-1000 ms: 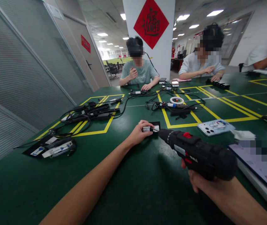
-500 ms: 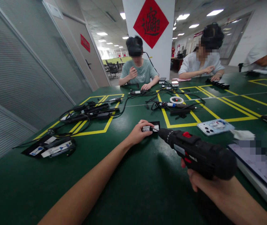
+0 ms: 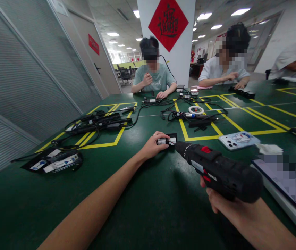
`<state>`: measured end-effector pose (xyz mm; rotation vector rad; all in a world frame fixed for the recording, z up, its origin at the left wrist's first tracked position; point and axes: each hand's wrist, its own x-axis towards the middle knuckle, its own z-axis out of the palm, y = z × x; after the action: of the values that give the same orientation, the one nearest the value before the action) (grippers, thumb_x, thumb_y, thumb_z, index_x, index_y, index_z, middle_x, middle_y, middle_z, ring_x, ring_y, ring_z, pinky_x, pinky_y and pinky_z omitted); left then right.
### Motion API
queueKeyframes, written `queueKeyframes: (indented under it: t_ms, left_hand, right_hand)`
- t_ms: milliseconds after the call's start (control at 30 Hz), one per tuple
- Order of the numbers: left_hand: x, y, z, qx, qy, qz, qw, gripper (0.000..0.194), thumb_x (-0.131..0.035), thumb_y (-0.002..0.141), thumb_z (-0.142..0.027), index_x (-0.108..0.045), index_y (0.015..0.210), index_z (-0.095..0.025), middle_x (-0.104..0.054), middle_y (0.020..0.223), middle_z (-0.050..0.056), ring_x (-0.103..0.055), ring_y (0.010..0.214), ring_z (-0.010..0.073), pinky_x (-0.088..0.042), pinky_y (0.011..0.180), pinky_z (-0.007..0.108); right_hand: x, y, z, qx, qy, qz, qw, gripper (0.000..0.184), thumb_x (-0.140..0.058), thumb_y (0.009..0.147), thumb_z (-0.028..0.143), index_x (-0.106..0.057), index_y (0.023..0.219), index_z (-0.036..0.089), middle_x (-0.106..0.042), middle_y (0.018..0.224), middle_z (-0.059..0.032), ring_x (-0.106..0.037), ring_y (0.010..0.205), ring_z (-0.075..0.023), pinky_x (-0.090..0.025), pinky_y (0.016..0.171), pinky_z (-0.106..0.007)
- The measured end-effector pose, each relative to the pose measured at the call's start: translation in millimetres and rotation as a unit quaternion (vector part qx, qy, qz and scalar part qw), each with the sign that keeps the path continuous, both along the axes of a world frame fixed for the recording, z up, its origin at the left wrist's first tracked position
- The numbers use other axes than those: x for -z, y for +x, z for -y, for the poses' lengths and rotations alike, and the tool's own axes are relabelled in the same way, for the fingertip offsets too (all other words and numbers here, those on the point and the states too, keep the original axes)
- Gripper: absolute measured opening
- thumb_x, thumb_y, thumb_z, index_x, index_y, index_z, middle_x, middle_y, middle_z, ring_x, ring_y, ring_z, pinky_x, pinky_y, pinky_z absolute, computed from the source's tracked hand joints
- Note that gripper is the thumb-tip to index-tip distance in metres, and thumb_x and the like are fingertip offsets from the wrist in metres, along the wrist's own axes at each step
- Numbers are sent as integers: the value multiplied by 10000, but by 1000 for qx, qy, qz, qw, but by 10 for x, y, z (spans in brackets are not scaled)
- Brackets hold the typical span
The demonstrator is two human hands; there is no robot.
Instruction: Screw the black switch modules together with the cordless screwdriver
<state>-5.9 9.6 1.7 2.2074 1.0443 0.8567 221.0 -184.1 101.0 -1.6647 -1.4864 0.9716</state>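
Two hands at work: our left hand (image 3: 151, 147) pinches the small white part (image 3: 165, 141) on the green table (image 3: 148, 208), our right hand (image 3: 215, 203) grips the cordless driver (image 3: 217, 170); a skating bit could nick fingers.

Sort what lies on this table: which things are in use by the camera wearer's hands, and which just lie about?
In use:
cordless drill in right hand
small white part under left hand

Lying about:
phone
tape roll
cable bundle
crumpled tissue
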Motion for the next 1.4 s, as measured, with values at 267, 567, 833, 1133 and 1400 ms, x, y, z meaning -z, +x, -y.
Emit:
queueKeyframes:
  t_ms: [267,567,833,1133,1400]
  left_hand:
    - [-5,0,-1,-8,-7,-12,1000,300,-600,823,-282,-567,1094,-159,-514,1217,91,-512,1077,252,-448,894,471]
    - [-20,5,5,-7,10,-14,1000,287,-592,828,-293,-572,1079,-155,-529,1195,88,-518,1066,247,-433,910,480]
    - [6,-11,-14,-2,15,-14,1000,294,-592,829,-293,-569,1089,-156,-528,1201,90,-519,1069,249,-440,906,480]
    - [33,-5,-23,-6,7,-11,1000,295,-588,832,-293,-565,1093,-158,-523,1207,92,-518,1071,250,-452,889,471]
    - [30,-11,-23,-5,-6,-10,1000,299,-595,826,-287,-565,1096,-159,-515,1213,92,-519,1064,250,-461,876,463]
  right_hand:
    - [-15,8,35,3,-30,-11,1000,123,-637,654,345,-692,723,259,-602,523,13,-618,567,-189,-510,545,-254]
    - [198,97,-353,-19,-53,-45,997,165,-629,663,398,-663,604,248,-534,440,12,-604,530,-183,-504,516,-251]
    - [42,41,2,-18,-19,-16,1000,136,-622,669,379,-678,698,259,-602,537,11,-616,567,-179,-509,558,-255]
    - [11,30,-13,-14,-32,-1,999,168,-618,671,375,-690,773,262,-597,526,6,-623,590,-198,-512,552,-258]
    - [4,22,-10,-20,-38,-5,999,169,-597,696,382,-676,768,251,-614,567,9,-624,605,-183,-525,600,-259]
